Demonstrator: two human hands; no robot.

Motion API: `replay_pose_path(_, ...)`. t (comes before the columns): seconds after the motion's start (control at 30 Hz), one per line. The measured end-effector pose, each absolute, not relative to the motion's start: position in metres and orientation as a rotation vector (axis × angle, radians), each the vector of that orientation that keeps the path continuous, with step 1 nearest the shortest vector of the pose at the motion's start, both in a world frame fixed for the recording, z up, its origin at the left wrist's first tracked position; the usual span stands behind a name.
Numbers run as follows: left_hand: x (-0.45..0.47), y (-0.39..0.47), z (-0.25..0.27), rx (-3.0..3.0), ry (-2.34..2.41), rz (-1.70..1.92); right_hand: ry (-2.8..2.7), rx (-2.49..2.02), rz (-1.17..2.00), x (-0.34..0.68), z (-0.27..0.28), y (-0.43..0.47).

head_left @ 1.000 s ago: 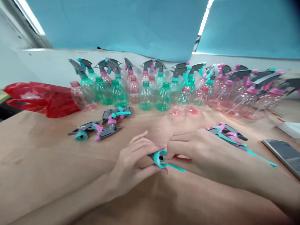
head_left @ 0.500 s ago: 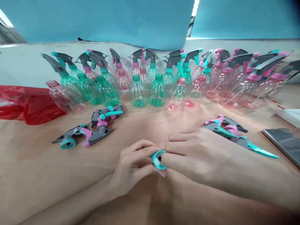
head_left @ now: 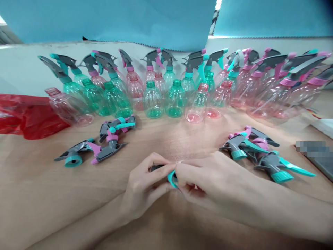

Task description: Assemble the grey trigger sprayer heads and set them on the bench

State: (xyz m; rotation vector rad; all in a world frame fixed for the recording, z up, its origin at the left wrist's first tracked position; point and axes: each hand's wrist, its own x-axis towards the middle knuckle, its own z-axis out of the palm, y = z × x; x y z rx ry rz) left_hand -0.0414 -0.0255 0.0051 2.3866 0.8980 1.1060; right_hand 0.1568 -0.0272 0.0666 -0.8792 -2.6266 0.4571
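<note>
- Right hand (head_left: 210, 175) sits lower than half a second ago, uncovering more spray tops (head_left: 270, 163) nearby
- Left hand (head_left: 144, 184) grips a spray head (head_left: 156, 168) between both hands, over the table (head_left: 161, 140)
- Right fingers curl at its teal collar (head_left: 170, 178), fingertips hidden, grip unclear

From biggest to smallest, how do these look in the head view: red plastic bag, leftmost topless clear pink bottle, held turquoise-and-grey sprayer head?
1. Red plastic bag
2. Clear pink bottle
3. Turquoise-and-grey sprayer head, partly hidden
</note>
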Motion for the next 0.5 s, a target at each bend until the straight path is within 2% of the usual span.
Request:
replay_pose_path(0.2,-0.044,-0.023,0.005,2.468,0.817,1.197,-2.497,-0.964,0.548,0.159,0.063,-0.026)
replay_pose_path(0.4,-0.047,-0.026,0.002,2.512,0.716,1.169,-2.131,-0.918,1.156,0.153,0.048,-0.029)
replay_pose_path(0.5,-0.046,-0.026,0.004,2.533,0.707,1.156,-2.053,-0.91,1.154,0.149,0.045,-0.031)
